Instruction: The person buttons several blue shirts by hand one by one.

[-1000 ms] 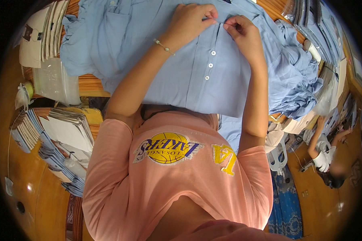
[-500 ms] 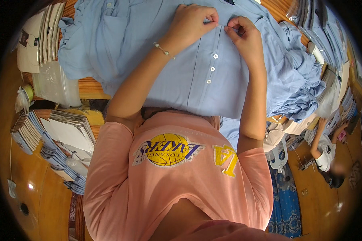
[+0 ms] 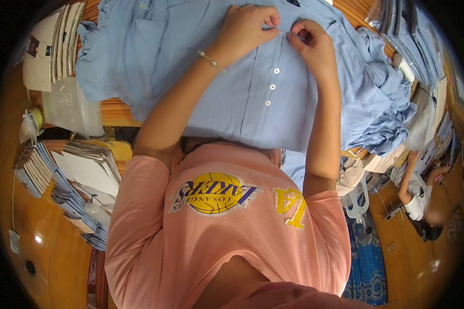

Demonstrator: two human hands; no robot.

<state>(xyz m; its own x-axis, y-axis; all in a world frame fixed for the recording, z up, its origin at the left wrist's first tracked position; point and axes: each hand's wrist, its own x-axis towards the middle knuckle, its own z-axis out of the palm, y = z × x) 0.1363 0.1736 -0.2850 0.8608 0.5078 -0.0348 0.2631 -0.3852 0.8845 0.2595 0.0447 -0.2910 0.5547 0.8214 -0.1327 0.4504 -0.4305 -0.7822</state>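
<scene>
A light blue button-up shirt (image 3: pixel 211 110) lies spread before me, with white buttons (image 3: pixel 272 87) down its front placket. My left hand (image 3: pixel 250 28) rests over the shirt's upper front, its fingers curled. A small gap shows between its thumb and fingertips, beside the placket. Just to the right, my right hand (image 3: pixel 314 46) pinches the placket edge between thumb and forefinger. The exact bit of cloth under those fingertips is partly hidden. A beaded bracelet (image 3: pixel 211 61) circles my left wrist.
Crumpled blue cloth (image 3: pixel 381 118) heaps at the right. Bagged folded shirts (image 3: pixel 410 41) stand at the far right, and beige packs (image 3: pixel 46 56) at the far left beside clear plastic bags (image 3: pixel 72 108). Stacked packages (image 3: pixel 87 170) sit lower left. Another person (image 3: pixel 420 201) works at right.
My left thumb and fingertips have parted slightly at the placket. My right hand stays pinched in nearly the same place, and the shirt has barely shifted.
</scene>
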